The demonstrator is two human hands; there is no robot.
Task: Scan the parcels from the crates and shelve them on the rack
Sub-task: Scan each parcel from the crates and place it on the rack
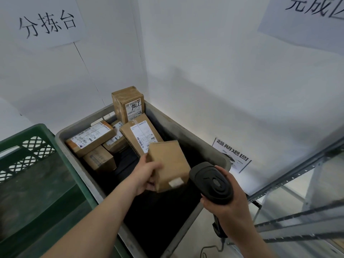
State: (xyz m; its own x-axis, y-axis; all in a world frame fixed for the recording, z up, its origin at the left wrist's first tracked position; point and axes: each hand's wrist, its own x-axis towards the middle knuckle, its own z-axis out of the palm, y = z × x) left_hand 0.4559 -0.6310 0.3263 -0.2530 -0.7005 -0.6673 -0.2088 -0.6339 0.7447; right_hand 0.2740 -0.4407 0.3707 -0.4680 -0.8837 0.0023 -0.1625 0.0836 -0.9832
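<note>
The left hand [147,175] is gripping a small brown cardboard parcel [168,165], with the fingers curled under its near left edge and the thumb lying along its left face; the parcel is being held tilted, above the dark inside of the grey crate [186,131]. A small white label patch is showing on the parcel's near right face, just beside the head of the scanner.

The right hand [226,198] is wrapping around the handle of a black barcode scanner [212,182], fingers closed round it, with the scanner's rounded head sitting just right of the held parcel and nearly touching it. A cable is trailing down from the handle below this hand.

Beyond the left hand, more labelled parcels [91,137] are lying piled at the far end of the grey crate, one standing upright [128,103] against the far corner. To the left of the left forearm, a green crate [28,144] with a lattice wall is sitting just beside the grey one. To the right of the right hand, the metal rack [297,183] is standing against the white wall, its shelves blurred.
</note>
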